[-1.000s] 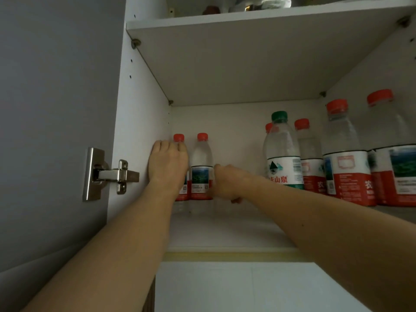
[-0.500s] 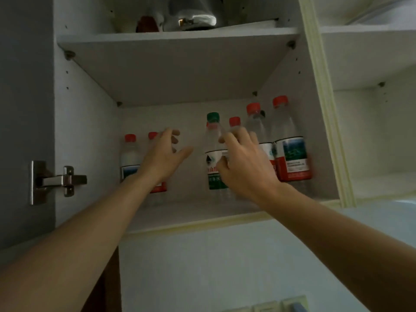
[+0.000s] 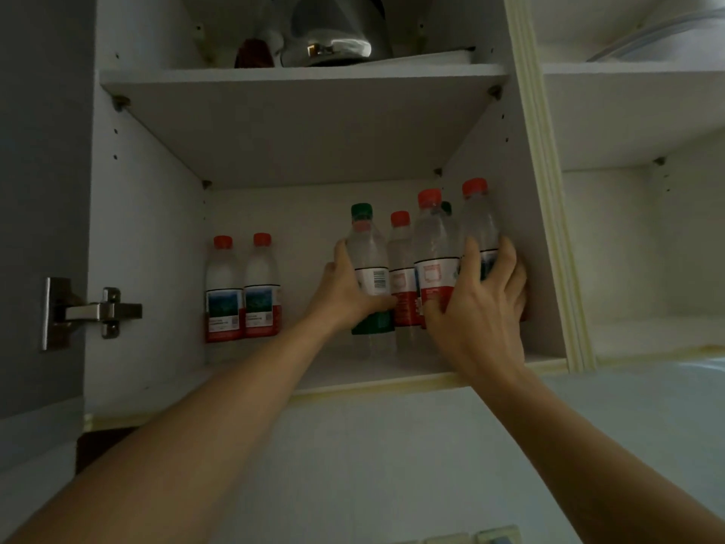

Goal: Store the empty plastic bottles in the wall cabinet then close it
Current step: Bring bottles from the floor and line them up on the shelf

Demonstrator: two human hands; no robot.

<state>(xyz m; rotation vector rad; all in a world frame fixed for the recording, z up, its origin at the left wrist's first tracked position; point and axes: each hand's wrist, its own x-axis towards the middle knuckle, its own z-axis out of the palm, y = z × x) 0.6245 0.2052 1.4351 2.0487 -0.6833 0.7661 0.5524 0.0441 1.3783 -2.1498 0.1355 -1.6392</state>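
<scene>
The wall cabinet (image 3: 251, 371) stands open, with several empty plastic bottles upright on its lower shelf. Two red-capped bottles (image 3: 223, 292) stand together at the back left. A cluster stands at the right side. My left hand (image 3: 347, 288) grips the green-capped bottle (image 3: 367, 253) at the cluster's left, thumb on its side and fingers across its label. My right hand (image 3: 484, 308) wraps the rightmost red-capped bottle (image 3: 478, 225), which stands against the cabinet's right wall, and its palm covers the lower part of the neighbouring red-capped bottle (image 3: 433, 245). Another red-capped bottle (image 3: 400, 245) stands between them, further back.
The cabinet door (image 3: 39, 190) hangs open at the left on a metal hinge (image 3: 94, 312). A shiny kettle (image 3: 333, 37) sits on the upper shelf. To the right is another open compartment (image 3: 643, 249). A white tiled wall (image 3: 392, 457) lies below the cabinet.
Both hands went from the two left bottles to the right cluster. The left hand took hold of the green-capped bottle and the right hand closed round the rightmost bottle.
</scene>
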